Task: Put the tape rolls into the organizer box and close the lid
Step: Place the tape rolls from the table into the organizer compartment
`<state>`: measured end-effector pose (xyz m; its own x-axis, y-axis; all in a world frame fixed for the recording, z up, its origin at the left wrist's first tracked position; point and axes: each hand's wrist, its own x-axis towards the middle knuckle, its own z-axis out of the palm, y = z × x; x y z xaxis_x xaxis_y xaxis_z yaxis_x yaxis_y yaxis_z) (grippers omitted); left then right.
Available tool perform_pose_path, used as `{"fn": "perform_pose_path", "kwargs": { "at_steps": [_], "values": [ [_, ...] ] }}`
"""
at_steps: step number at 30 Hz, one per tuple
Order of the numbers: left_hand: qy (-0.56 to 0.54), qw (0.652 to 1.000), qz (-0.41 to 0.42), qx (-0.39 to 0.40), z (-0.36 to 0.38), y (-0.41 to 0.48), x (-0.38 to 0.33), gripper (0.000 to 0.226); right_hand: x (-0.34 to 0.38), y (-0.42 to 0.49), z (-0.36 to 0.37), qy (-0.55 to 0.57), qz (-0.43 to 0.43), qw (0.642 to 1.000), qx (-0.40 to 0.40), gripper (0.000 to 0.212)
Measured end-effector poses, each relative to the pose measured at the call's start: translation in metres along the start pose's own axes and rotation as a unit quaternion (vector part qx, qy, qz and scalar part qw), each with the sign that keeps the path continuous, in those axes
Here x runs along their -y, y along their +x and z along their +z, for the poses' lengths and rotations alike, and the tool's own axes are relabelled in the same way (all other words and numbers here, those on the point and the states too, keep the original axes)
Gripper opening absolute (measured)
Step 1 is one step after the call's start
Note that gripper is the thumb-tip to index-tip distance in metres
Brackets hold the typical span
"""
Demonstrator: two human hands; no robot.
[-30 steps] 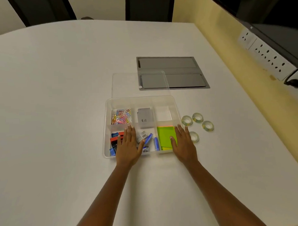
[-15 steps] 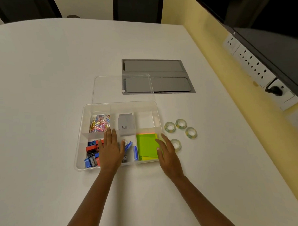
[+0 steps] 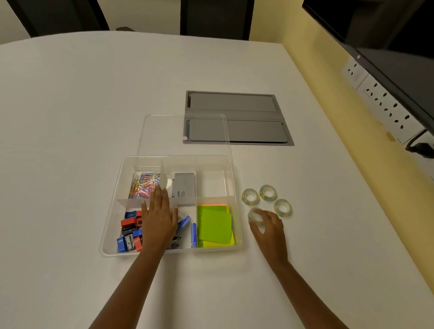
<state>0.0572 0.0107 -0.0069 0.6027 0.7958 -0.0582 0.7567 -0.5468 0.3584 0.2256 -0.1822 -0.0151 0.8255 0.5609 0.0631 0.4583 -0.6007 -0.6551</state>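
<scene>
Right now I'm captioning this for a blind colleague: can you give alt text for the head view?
A person's right hand closes on one of four tape rolls lying on a white table, right of an open clear organizer box. The left hand rests flat over the box's stationery; the clear lid lies behind it.

view: one camera on my head | facing: forward and down over the white table (image 3: 62,125) | range: close above my two forearms, organizer box (image 3: 110,232) mid-frame | wall at right edge
</scene>
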Motion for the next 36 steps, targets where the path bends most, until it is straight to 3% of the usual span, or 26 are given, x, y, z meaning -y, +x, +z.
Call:
{"fn": "perform_pose_path", "kwargs": {
  "at_steps": [4,9,12,17,23,26,30,33,36],
  "values": [
    [-0.012,1.000,0.017,0.013,-0.003,-0.002,0.006,0.055,0.038,0.026,0.000,0.049,-0.067,0.996,-0.015,0.030],
    [0.009,0.999,0.011,0.028,-0.009,-0.008,0.010,0.064,0.079,0.049,0.019,-0.048,-0.166,0.983,0.068,0.027],
    [-0.015,1.000,-0.014,0.002,-0.012,-0.011,0.010,0.057,0.084,0.057,0.027,-0.065,-0.165,0.978,0.107,0.025],
    [-0.025,0.999,-0.026,-0.008,-0.017,-0.014,0.006,0.054,0.055,0.062,0.016,-0.031,-0.137,0.990,-0.018,0.022],
    [-0.033,0.999,-0.012,-0.021,-0.016,-0.017,0.006,0.058,0.007,0.058,0.010,-0.235,-0.070,0.962,0.119,0.033],
    [-0.032,0.999,-0.012,-0.024,-0.016,-0.016,0.006,0.055,0.008,0.060,0.011,-0.205,-0.059,0.972,0.101,0.027],
    [-0.031,0.999,-0.014,-0.023,-0.016,-0.015,0.007,0.053,0.034,0.066,0.009,-0.043,0.001,0.999,0.013,0.018],
    [-0.032,0.999,-0.016,-0.023,-0.016,-0.015,0.006,0.052,0.061,0.064,0.011,-0.023,-0.088,0.996,-0.003,0.016],
    [-0.039,0.999,-0.022,-0.026,-0.016,-0.016,0.006,0.051,0.079,0.060,0.020,-0.081,-0.162,0.982,0.060,0.021]
  ]
}}
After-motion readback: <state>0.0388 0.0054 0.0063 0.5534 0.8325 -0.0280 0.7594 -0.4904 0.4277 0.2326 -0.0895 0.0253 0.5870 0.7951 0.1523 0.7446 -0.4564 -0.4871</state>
